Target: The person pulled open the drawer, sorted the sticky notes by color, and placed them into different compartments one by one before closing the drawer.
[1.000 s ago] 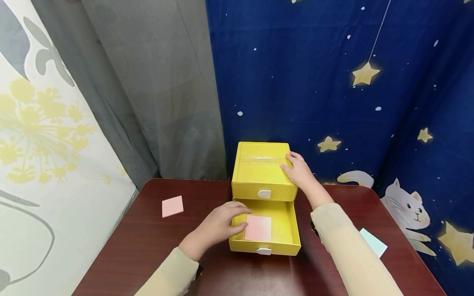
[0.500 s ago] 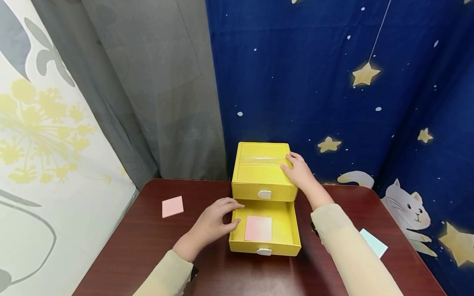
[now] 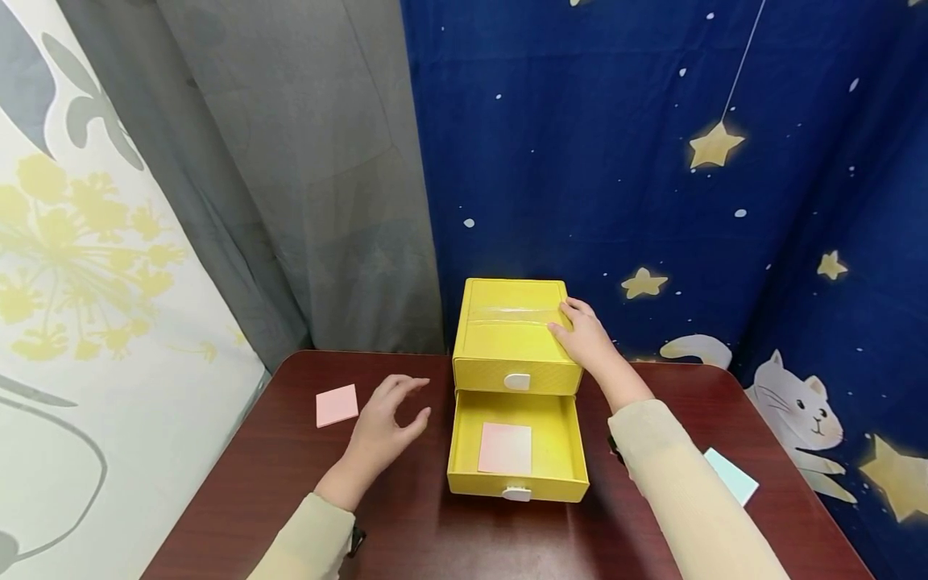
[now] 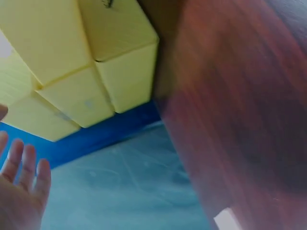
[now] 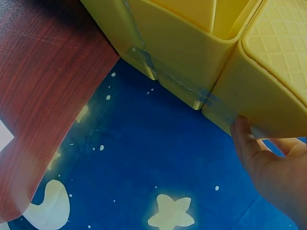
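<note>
A yellow drawer unit stands at the table's middle with its lower drawer pulled out. In that drawer lies a pink square sticky-note pad. My left hand hovers left of the drawer, fingers spread and holding nothing; the left wrist view shows its extended fingers near the box. A second pink sticky-note pad is on the table to its left. My right hand rests on the unit's top right edge. The right wrist view shows a finger along its yellow side.
A light blue square pad lies on the right of the dark red-brown table, partly behind the right sleeve. Grey and starry blue curtains hang behind. White tabs mark both drawer fronts; clear tape crosses the unit's top.
My left hand has moved left, from over the lower drawer to above the table beside it. My right hand, the drawer and the pads stay put.
</note>
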`<state>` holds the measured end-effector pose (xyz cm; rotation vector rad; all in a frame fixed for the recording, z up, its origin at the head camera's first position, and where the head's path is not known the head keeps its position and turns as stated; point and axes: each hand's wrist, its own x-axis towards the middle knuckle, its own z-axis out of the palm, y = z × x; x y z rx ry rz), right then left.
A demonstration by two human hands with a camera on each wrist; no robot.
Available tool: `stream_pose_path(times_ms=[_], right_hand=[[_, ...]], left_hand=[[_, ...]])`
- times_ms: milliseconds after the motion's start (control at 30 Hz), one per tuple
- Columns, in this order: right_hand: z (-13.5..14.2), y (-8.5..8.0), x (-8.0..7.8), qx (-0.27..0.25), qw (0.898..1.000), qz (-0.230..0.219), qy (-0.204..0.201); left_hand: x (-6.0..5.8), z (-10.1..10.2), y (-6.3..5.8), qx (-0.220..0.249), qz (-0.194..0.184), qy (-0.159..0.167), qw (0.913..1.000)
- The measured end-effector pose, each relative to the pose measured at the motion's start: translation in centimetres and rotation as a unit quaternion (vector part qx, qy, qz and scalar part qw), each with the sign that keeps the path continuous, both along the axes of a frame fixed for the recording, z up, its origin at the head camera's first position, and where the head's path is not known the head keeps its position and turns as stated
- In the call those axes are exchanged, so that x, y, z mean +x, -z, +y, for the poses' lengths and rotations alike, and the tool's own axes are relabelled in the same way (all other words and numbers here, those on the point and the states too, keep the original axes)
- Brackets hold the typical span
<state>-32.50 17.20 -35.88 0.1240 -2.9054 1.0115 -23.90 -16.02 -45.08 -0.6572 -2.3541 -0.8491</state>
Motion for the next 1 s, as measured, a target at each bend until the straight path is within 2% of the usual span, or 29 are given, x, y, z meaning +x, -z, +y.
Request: stream_pose_path(times_ms=[133, 233, 433, 633, 1000], right_hand=[[0.0, -0.1, 0.1, 0.000, 1.000, 0.001, 0.000], [0.0, -0.1, 0.1, -0.001, 1.000, 0.000, 0.000], [0.0, 0.0, 0.1, 0.002, 1.000, 0.001, 0.001], [-0.1, 0.0, 0.0, 0.001, 1.000, -0.002, 0.001], [-0.1, -0.1, 0.0, 0.002, 1.000, 0.001, 0.001]], left_hand=[[-0.5, -1.1, 1.0, 0.011, 0.006, -0.077, 0.9969], [-0.9, -2.0, 1.9, 0.022, -0.001, -0.120, 0.9925], [-1.5, -3.9, 3.3, 0.026, -0.065, -0.189, 0.9795], [-2.2, -6.0, 4.7, 0.016, -0.148, -0.248, 0.9572], [-3.5, -9.1, 6.7, -0.017, -0.273, -0.302, 0.9133]])
